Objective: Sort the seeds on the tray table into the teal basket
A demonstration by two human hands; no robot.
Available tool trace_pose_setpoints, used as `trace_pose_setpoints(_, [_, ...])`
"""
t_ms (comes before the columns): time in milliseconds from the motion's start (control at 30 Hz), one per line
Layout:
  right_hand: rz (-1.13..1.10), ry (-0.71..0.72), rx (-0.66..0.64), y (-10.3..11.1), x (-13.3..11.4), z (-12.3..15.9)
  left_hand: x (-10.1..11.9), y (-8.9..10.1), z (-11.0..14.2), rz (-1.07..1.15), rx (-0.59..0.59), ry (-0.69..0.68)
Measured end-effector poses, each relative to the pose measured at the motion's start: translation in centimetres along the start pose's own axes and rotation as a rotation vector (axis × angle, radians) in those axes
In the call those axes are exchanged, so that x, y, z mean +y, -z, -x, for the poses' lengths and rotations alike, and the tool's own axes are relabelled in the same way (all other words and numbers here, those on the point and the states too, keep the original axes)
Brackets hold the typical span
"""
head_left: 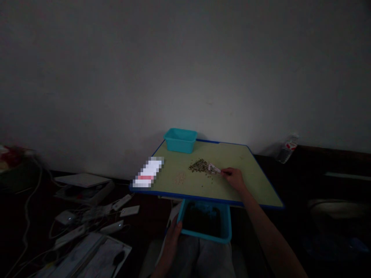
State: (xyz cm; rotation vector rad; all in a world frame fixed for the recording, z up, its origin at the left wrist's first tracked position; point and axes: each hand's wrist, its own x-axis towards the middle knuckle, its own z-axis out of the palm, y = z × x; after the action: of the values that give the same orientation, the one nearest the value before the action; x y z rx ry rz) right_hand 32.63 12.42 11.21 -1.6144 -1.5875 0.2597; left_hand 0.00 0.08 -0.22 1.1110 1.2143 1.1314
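Observation:
My right hand (233,178) pinches a pale, patterned flat strip (213,168), perhaps a card or folded paper. Its far end meets the right side of a heap of small dark speckled grains or seeds (199,165) on the table. Left of the heap lies a thin patch of paler bits (180,178). Below the table's front edge, my left hand (175,228) grips the left rim of a turquoise plastic basin (206,234) above my lap. Dark material, too dim to identify, covers much of the basin's bottom.
The low table (232,154) has a blue edge. A second turquoise basin (181,144) stands at its back left, and a blurred bright phone-like screen (148,172) at its left. Power strips and cables (114,226) clutter the left floor. A plastic bottle (287,148) leans at right.

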Motion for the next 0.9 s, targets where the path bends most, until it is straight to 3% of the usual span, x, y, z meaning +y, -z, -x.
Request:
trace_pose_setpoints(367, [0.019, 0.069, -0.065, -0.3, 0.1, 0.1, 0.9, 0.1, 0.3, 0.001, -0.049, 0.019])
trace_pose_setpoints(500, [0.002, 0.086, -0.086, -0.3, 0.0, 0.2, 0.3, 0.0, 0.2, 0.002, -0.025, 0.051])
trace_pose_setpoints(700, [0.004, 0.081, -0.102, 0.1, -0.5, 0.6, -0.6, 0.1, 0.0, 0.014, -0.04, 0.022])
trace_pose_setpoints(900, [-0.012, 0.049, -0.117, 0.7, -1.0, 1.8, 0.3, 0.1, 0.1, 0.004, -0.033, 0.029])
